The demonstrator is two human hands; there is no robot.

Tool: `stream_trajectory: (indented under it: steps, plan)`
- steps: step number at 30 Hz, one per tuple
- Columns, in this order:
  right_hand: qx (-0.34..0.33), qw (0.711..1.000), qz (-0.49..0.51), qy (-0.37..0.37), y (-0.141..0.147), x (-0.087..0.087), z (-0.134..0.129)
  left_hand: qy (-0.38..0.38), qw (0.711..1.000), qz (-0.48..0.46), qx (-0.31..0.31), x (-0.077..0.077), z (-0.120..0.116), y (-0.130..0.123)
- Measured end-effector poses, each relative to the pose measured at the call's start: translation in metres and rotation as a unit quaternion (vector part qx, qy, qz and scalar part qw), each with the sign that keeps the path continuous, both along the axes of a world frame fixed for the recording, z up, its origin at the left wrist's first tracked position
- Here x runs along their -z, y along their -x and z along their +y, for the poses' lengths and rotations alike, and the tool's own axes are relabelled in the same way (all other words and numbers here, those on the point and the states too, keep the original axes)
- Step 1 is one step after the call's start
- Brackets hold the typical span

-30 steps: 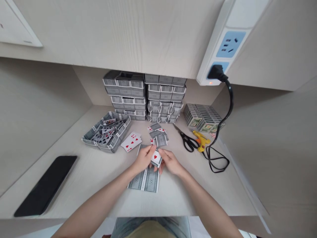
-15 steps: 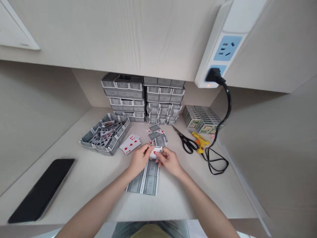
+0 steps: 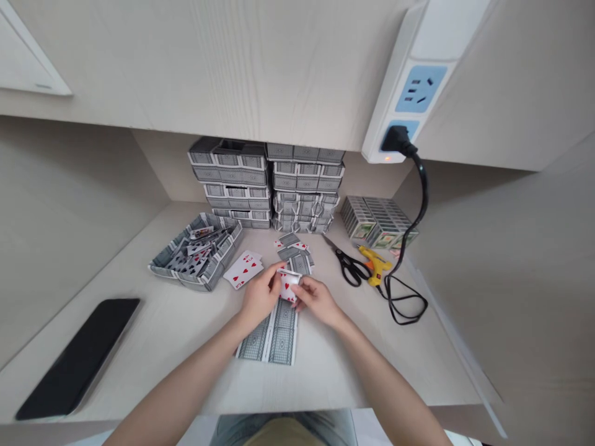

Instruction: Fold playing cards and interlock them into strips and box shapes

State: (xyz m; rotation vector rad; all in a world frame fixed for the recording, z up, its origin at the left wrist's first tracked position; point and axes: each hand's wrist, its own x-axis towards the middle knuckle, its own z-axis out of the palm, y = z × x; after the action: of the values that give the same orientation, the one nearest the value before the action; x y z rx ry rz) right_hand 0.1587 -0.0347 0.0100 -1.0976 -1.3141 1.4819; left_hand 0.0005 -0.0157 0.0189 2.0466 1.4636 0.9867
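Between both hands is a playing card (image 3: 289,285) with red hearts on its face and its upper edge bent over. My left hand (image 3: 261,293) is closed on the card's left side, and my right hand (image 3: 317,299) pinches its right side. Beneath and nearer my body lies a flat panel of joined grey-backed cards (image 3: 282,337), partly covered by my left hand. Beyond the hands are loose cards (image 3: 299,264), mostly back up. Face-up heart cards (image 3: 244,270) rest to the left of them.
A card-made tray (image 3: 207,285) holds loose cards at the left, near a black phone (image 3: 79,356). Stacked card boxes (image 3: 307,176) stand at the back. Scissors (image 3: 352,268), a yellow glue gun (image 3: 375,263) with its cable, and packed decks (image 3: 381,223) are at the right.
The held card has tilted so that more of its heart face shows. Both hands keep hold of it, with the fingers slightly shifted.
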Motion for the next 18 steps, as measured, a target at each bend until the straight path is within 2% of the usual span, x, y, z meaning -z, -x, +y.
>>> stream_trajectory:
  steps: [3, 9, 12, 18]
  plan:
    - [-0.026, 0.996, 0.084, 0.033, 0.003, -0.005, -0.003, -0.005, 0.999, -0.023, 0.025, -0.002, -0.001, -0.001]
    - [-0.046, 0.966, 0.239, 0.082, 0.005, -0.015, -0.008, 0.005, 0.997, -0.072, 0.018, -0.005, -0.004, -0.004]
    - [-0.040, 0.961, 0.258, 0.094, 0.004, -0.018, -0.009, 0.001, 0.996, -0.086, 0.012, -0.006, -0.005, -0.006]
    - [-0.030, 0.964, 0.239, 0.116, 0.004, -0.019, -0.007, -0.057, 0.994, -0.077, 0.049, -0.006, -0.007, -0.007]
